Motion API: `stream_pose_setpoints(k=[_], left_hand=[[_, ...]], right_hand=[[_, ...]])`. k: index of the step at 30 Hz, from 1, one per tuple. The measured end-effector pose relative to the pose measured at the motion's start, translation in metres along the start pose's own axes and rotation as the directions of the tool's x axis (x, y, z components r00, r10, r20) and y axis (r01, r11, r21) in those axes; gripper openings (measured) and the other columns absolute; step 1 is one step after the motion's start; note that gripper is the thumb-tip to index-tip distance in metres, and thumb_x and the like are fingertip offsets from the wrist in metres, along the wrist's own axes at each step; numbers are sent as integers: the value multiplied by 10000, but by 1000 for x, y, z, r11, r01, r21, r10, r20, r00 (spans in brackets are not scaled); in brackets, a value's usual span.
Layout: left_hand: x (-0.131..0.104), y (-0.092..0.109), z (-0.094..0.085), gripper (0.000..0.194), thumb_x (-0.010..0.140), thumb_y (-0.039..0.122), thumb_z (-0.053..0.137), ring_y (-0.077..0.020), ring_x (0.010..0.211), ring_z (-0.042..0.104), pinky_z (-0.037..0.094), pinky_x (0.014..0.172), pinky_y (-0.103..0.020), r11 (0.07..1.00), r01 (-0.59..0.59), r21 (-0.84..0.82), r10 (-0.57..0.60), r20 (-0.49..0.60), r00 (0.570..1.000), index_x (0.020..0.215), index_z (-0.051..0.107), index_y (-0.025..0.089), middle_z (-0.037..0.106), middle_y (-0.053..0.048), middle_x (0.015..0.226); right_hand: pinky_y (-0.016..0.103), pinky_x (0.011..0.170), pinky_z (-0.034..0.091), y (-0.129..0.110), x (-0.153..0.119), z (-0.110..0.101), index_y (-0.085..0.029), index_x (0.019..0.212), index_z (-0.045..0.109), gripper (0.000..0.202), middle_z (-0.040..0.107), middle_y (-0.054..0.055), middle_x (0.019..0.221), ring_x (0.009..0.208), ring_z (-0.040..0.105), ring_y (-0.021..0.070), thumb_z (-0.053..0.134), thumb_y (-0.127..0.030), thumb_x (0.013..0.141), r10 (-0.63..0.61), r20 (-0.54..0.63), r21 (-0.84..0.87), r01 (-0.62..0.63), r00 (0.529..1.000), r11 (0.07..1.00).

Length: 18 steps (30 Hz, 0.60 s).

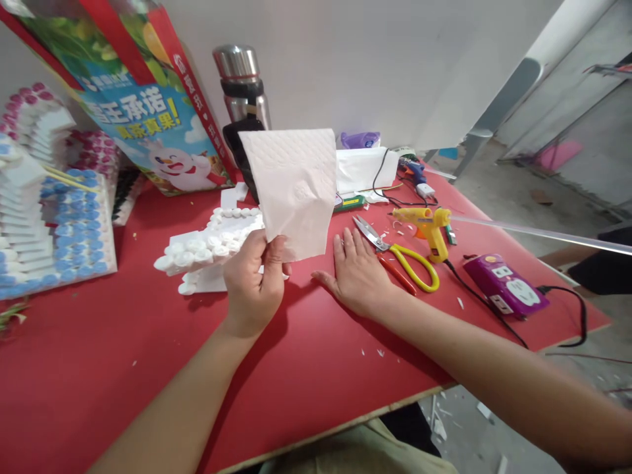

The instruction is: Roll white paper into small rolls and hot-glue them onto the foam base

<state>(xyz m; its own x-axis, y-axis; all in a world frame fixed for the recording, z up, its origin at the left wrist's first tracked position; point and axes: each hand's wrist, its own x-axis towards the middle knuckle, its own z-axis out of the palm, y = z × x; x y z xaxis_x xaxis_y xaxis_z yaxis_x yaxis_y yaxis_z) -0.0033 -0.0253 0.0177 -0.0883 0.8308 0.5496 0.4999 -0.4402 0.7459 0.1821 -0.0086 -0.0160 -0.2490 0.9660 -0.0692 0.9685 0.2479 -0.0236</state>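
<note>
My left hand pinches the lower left corner of a white embossed tissue, which stands upright above the table. My right hand lies flat, palm down and fingers spread, on the red table. Just beyond its fingertips are scissors with yellow handles, lying across a tool with red handles. Behind my left hand sits a white piece with rows of small round tips, partly hidden by that hand.
A yellow glue gun with a long clear stick and a purple power socket lie at the right, cords trailing. A steel flask and a colourful bag stand behind. Blue-and-white bundles fill the left. White scraps are scattered about.
</note>
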Motion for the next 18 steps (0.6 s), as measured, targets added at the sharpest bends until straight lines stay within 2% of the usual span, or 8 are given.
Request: stream_pose_setpoints(k=[4,7,9,12,15,18], left_hand=[[0,3,-1,206,1004,286,525,-106,504,608,471,552,-236,999,-7,35,6,13,1000,814,554,213,615,43,571],[-1,2,0,241,1008,297,520,-110,515,611,474,570,-240,999,-11,39,9,34,999,781,529,216,603,47,555],[-1,2,1,227,1007,286,522,-113,526,608,472,580,-246,999,-30,42,29,45,999,791,540,218,601,48,559],[-2,1,2,225,998,252,534,-111,540,592,464,591,-251,996,-76,45,73,70,995,775,548,219,601,40,578],[-2,0,3,269,992,235,541,-108,544,574,449,584,-251,994,-101,35,98,92,991,725,525,217,592,33,585],[-1,-2,2,281,993,227,538,-109,547,561,436,585,-259,994,-106,31,102,113,988,713,529,215,586,32,583]], right_hand=[[593,1222,229,-8,-37,5,107,1540,318,1066,212,348,1612,1534,169,457,316,-771,936,-100,-90,63,106,991,992],[615,1210,274,-13,-69,7,73,1532,370,1022,238,327,1617,1534,183,450,360,-757,935,-186,-154,117,205,970,972],[618,1201,307,-16,-84,7,3,1552,383,943,281,285,1623,1536,190,437,406,-720,946,-219,-182,140,245,959,959],[578,1218,320,-16,-94,6,-91,1570,393,711,339,179,1635,1543,211,394,418,-545,1025,-227,-192,158,258,955,953],[509,1236,332,-8,-103,7,-64,1551,415,559,341,150,1638,1529,291,329,367,-322,1057,-234,-185,130,260,954,957],[499,1186,419,10,-127,9,-23,1518,448,542,365,179,1619,1503,355,320,397,-241,1025,-268,-206,24,279,941,960]])
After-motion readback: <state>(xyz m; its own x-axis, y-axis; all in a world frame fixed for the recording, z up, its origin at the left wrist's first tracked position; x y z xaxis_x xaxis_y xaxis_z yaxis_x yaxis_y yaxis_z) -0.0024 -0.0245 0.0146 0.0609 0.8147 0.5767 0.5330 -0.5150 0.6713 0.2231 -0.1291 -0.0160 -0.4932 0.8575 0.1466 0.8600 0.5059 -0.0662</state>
